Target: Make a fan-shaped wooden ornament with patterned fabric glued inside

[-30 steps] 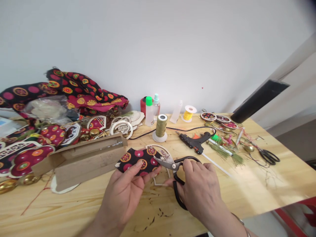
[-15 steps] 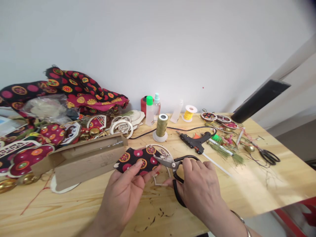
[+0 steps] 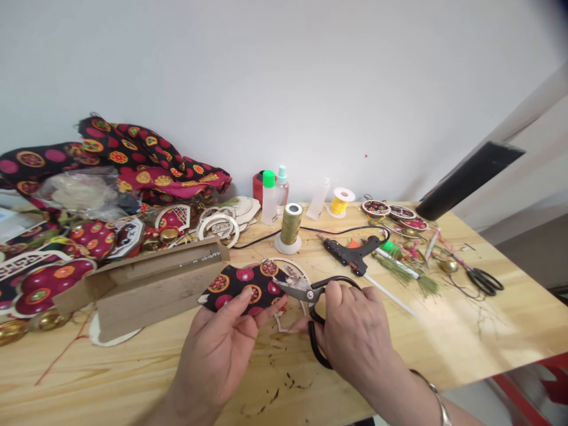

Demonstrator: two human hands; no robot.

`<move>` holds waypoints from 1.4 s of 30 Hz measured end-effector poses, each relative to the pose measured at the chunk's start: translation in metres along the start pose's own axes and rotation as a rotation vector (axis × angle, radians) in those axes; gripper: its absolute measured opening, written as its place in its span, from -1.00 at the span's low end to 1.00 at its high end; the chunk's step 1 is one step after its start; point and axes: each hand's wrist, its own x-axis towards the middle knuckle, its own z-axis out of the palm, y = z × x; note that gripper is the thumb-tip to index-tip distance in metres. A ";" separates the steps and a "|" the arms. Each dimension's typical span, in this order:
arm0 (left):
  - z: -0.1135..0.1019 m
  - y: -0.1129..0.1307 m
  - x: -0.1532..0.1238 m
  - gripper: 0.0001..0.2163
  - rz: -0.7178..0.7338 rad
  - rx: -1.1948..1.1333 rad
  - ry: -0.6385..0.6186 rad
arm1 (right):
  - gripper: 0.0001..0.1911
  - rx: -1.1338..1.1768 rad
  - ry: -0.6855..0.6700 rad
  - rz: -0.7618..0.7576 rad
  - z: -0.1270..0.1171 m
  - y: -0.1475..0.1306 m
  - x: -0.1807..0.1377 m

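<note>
Left hand (image 3: 219, 349) pinches black, red-patterned cloth (image 3: 242, 288), right hand (image 3: 357, 325) grips black-handled metal scissors (image 3: 310, 294): hold your cloth taut!

Cloth (image 3: 244, 275) partly hidden by left fingers (image 3: 237, 305); scissors (image 3: 298, 291) by right fingers (image 3: 350, 296). Frame (image 3: 302, 272) beneath, partly covered. Far left of fingers, bell (image 3: 12, 332) cut off at edge.

Box (image 3: 160, 307) left of fabric piece (image 3: 242, 287); cloth (image 3: 148, 155) far left, behind box. Thread spool (image 3: 291, 226) beyond fabric piece, glue gun (image 3: 354, 254) right of spool, loose scissors (image 3: 486, 281) farther right. Frame (image 3: 302, 269) apparently on table (image 3: 110, 384) under fabric piece, partly hidden.
</note>
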 end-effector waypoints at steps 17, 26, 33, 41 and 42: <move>0.001 0.001 0.000 -0.74 0.007 0.004 -0.007 | -0.67 -0.048 0.031 -0.036 0.009 -0.001 0.000; 0.000 0.002 -0.003 -0.78 0.009 0.028 -0.012 | -0.60 -0.026 0.002 -0.045 0.006 0.001 0.001; 0.001 0.002 -0.001 -0.72 0.020 0.016 -0.017 | -0.65 -0.026 0.078 -0.070 0.007 0.004 0.002; -0.001 0.000 0.001 -0.78 0.006 0.026 -0.048 | -0.61 -0.039 0.130 -0.092 0.010 0.006 -0.002; -0.001 0.000 0.001 -0.77 0.006 0.024 -0.051 | -0.60 -0.034 0.125 -0.091 0.010 0.006 -0.002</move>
